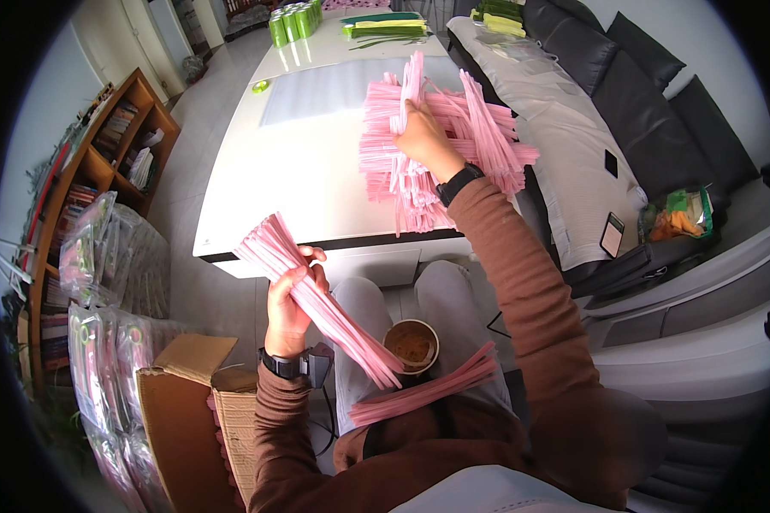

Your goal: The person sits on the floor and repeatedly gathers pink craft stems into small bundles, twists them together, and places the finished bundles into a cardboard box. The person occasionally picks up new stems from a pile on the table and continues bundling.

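My left hand (295,298) is closed around a bundle of thin pink strips (333,320), held slanting over my left thigh. Out over the table, my right hand (423,131) grips another pink bundle (412,77) at the top of a large pile of pink strip bundles (378,151), stacked crosswise at the right side of the white table (282,192). Across my lap lies one more pink bundle (423,394). A round tub (412,346) with brownish contents sits between my thighs, partly behind the bundle in my left hand.
Green rolls (295,22), a green tape roll (260,86) and green and yellow strips (388,27) are on the table. An open cardboard box (179,423) and plastic-wrapped packs (115,256) stand left. A sofa (552,154) with two phones runs along the right.
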{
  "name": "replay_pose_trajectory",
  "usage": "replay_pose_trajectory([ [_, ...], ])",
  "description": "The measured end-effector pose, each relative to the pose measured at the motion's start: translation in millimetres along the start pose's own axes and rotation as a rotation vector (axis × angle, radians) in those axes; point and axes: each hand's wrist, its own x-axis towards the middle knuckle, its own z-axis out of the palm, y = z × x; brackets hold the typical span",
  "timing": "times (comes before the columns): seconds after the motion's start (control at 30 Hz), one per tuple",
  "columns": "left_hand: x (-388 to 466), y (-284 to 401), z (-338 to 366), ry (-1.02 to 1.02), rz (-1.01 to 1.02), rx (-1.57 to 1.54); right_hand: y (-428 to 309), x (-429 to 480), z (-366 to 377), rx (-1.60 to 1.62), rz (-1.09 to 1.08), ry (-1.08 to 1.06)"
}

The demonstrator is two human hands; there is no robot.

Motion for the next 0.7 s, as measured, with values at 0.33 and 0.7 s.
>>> replay_pose_trajectory([
  [0.33,1,-3,-2,-0.015,0.001,-0.014,-8,-4,14,-0.122,-0.152,-0.017],
  [0.7,-2,-3,0,0.013,-0.016,-0.016,16,3,13,0.099,-0.106,-0.086],
])
